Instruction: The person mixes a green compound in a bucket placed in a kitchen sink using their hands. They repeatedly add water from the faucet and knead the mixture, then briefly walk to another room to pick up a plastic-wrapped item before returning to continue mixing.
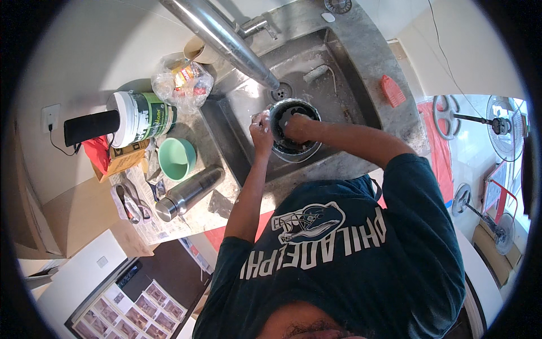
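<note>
A dark round bucket [296,152] with a paint-smeared interior sits in the steel sink [226,118], below the long steel faucet [237,53]. My left hand [261,127], with white smears on it, has its fingers closed at the bucket's left rim. My right hand [297,127] reaches down inside the bucket, its fingers curled and partly hidden, so what they hold is unclear. Behind the bucket, a small roller [316,73] with a wire handle lies on the sink floor, to the right of the drain [282,91].
The left counter holds a white tub [127,118], a plastic bag [180,82], a mint bowl [176,158], a steel bottle [189,193] and a dark phone-like device [90,127]. A red plastic piece [391,90] lies on the right ledge. Fans [502,125] stand at far right.
</note>
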Action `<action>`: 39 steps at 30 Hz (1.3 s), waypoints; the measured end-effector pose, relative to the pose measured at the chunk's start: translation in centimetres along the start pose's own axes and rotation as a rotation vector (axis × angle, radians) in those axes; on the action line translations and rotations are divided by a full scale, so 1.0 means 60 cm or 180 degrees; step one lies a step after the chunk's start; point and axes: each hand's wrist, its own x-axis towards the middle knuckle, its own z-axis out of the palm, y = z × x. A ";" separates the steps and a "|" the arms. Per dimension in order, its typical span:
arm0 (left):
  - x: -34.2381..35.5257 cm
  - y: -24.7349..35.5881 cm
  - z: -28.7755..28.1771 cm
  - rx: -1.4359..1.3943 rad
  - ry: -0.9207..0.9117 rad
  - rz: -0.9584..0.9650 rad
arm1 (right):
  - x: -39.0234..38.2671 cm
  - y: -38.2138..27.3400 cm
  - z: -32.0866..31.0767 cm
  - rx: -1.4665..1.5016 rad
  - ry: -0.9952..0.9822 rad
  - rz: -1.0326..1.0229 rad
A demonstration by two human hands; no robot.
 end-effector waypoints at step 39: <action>0.007 -0.026 0.001 -0.0356 -0.0331 -0.0122 | -0.001 0.048 0.005 0.3699 -0.0552 0.0122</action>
